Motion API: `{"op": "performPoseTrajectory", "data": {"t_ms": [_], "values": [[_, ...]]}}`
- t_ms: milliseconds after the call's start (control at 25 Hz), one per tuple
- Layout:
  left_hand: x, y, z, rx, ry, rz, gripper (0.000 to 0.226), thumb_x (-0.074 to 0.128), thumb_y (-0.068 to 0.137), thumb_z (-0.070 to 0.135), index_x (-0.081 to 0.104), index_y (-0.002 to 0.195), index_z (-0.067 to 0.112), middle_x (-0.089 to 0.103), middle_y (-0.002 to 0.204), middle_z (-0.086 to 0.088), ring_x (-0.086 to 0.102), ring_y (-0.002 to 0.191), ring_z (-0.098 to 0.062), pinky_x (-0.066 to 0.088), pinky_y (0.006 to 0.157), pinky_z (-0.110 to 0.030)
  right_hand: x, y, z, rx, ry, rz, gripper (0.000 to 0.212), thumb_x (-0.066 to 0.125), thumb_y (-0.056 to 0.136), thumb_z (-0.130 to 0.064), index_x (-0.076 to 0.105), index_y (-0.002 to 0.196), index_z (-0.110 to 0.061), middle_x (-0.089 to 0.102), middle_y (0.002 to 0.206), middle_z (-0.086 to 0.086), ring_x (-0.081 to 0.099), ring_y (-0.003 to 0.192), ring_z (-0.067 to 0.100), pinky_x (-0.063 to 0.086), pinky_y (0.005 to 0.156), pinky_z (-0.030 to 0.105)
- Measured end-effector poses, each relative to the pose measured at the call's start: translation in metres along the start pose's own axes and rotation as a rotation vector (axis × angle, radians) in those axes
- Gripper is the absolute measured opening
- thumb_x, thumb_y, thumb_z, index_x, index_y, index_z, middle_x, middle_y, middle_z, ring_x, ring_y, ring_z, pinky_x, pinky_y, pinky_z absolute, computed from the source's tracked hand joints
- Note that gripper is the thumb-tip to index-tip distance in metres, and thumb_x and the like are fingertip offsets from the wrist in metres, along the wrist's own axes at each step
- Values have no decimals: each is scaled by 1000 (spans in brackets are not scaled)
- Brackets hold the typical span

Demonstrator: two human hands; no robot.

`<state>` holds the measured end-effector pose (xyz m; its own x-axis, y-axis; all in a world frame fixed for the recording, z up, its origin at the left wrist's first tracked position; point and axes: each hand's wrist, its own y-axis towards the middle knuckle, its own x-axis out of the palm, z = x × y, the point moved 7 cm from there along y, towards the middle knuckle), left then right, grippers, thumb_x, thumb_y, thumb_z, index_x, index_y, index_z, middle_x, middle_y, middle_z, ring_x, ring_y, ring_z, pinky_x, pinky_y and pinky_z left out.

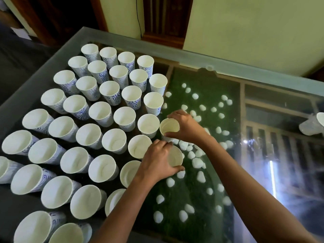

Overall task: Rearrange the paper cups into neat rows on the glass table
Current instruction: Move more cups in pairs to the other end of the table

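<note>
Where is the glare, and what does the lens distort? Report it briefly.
Head view: glare streaks and window reflections cover the right side of the glass table; the wide lens splays the left paper cups outward; the far-right cup looks smeared.

Illumination is moderate and diffuse. The glass desk (157, 50) carries strong window reflections from 3 to 5 o'clock, including one blown-out bright streak (272, 178). The 11 o'clock corner is dim. Wide-angle distortion tilts the paper cups (26, 179) at 7 o'clock outward. Overall detail is slightly soft.
</note>
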<state>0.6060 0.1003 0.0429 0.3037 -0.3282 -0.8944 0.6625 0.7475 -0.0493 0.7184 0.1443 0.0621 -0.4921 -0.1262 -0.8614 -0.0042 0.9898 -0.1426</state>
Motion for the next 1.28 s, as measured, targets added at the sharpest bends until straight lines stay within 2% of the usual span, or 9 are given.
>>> {"op": "performPoseTrajectory", "data": {"t_ms": [160,400,560,720,1000,1120,1280], "values": [[4,-5,-5,-36,-31,-36,91,69,63,61,41,135,13,47,130,-3,39,118,-20,31,100,-28,12,6,-7,7,-79,-59,73,78,67,-37,47,130,-15,49,124,9,51,109,24,50,85,40],[8,-2,7,-68,-56,-65,79,71,63,53,47,128,17,45,121,-4,43,115,-22,39,94,-32,-3,-27,30,59,-24,1,70,77,68,-34,46,128,-17,43,117,7,48,102,22,47,78,31],[20,12,43,-58,-51,-92,81,71,65,52,43,133,19,42,129,-3,39,121,-20,37,98,-32,-27,-79,82,126,10,65,69,77,67,-37,48,127,-19,46,120,5,49,104,21,45,79,28],[45,43,121,-2,-29,-108,81,72,65,53,42,133,20,42,132,0,38,122,-18,37,100,-34,-69,-147,159,296,-17,122,70,78,66,-41,49,127,-21,48,122,5,51,109,24,50,84,38],[114,117,280,182,-85,-182,80,77,62,46,48,130,15,49,125,-4,46,116,-21,37,98,-29,-151,-262,302,503,-8,230,69,82,65,-28,53,125,-12,52,121,13,51,112,27,37,93,26],[143,152,336,211,-107,-181,79,79,61,43,50,128,14,50,124,-6,48,114,-24,36,94,-29,-174,-295,351,542,9,254,66,82,64,-28,55,122,-13,51,124,12,50,112,28,37,95,29],[168,192,388,244,-132,-132,75,81,60,39,54,125,10,54,121,-11,51,111,-25,34,90,-25,-185,-319,381,535,43,276,68,83,61,-30,56,122,-14,52,122,10,51,109,28,40,92,31]]}}
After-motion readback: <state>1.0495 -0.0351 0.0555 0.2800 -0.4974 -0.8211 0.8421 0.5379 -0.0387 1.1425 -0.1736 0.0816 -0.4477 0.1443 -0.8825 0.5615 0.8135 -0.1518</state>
